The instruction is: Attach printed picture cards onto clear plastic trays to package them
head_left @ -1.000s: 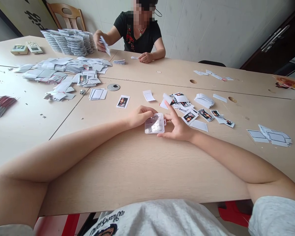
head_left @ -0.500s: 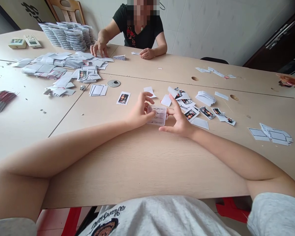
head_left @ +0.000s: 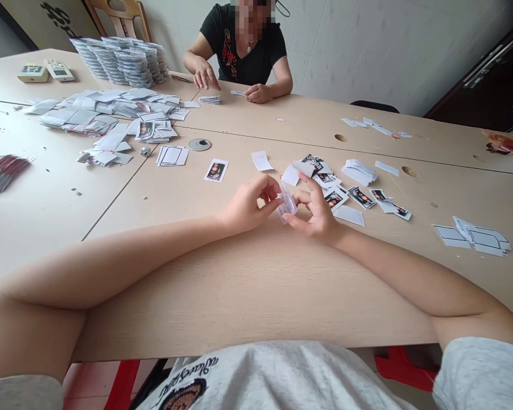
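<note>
A small clear plastic box (head_left: 288,203) is held up on edge between my two hands, just above the table. The thumb and fingers of my left hand (head_left: 256,200) pinch it from the left. My right hand (head_left: 314,212) grips it from the right, thumb low on the near edge and index finger raised. Fingers cover part of the box, and its contents are hard to make out at this angle. Just beyond my right hand lie printed cards (head_left: 336,198) with dark pictures. A single printed card (head_left: 216,170) and a white slip (head_left: 262,161) lie past my left hand.
Across the table a person (head_left: 248,62) handles paper slips beside a small stack (head_left: 210,99). Heaped white packets (head_left: 106,111) and tall stacks (head_left: 123,61) stand at the back left. Framed-print slips (head_left: 474,234) lie to the right, a round metal disc (head_left: 199,144) mid-table.
The box has turned from facing me to nearly edge-on. My right thumb and fingers have closed onto it. The other person's hand has moved right from the packets toward the small stack.
</note>
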`<state>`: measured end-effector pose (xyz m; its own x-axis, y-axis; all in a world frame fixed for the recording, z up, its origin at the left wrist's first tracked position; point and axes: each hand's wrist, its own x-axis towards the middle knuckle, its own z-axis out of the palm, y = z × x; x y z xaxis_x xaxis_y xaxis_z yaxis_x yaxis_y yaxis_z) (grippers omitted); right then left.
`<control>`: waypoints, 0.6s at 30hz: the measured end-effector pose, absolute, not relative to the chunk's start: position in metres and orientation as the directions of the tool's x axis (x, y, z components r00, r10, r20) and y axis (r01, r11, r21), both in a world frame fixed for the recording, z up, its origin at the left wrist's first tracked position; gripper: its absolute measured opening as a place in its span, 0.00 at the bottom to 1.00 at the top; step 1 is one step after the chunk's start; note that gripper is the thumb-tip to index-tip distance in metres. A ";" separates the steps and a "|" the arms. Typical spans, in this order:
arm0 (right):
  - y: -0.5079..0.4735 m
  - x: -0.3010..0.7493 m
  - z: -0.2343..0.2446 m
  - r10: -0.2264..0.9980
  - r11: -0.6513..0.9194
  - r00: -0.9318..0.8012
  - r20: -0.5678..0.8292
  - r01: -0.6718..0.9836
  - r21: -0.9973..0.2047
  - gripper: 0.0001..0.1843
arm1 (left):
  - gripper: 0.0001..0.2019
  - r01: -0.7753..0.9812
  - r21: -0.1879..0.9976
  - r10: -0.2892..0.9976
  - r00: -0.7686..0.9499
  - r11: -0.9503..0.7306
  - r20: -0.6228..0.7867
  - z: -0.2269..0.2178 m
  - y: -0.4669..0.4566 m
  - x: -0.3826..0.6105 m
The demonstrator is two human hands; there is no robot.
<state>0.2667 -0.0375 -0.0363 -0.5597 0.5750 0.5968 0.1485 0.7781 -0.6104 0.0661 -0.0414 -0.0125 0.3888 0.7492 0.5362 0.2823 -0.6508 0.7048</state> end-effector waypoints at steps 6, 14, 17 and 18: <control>-0.038 0.266 -0.039 0.562 0.776 -0.577 0.592 0.121 -0.619 0.46 | 0.05 0.161 0.801 0.781 0.397 -0.577 0.482 -0.013 -0.048 0.071; -0.038 0.266 -0.040 0.560 0.768 -0.593 0.578 0.110 -0.632 0.44 | 0.05 0.168 0.788 0.770 0.408 -0.592 0.491 -0.011 -0.050 0.070; -0.039 0.265 -0.041 0.558 0.764 -0.606 0.567 0.109 -0.636 0.43 | 0.06 0.170 0.796 0.771 0.429 -0.581 0.471 -0.012 -0.049 0.069; -0.040 0.265 -0.040 0.553 0.763 -0.611 0.566 0.099 -0.639 0.43 | 0.06 0.173 0.798 0.771 0.437 -0.577 0.463 -0.012 -0.049 0.069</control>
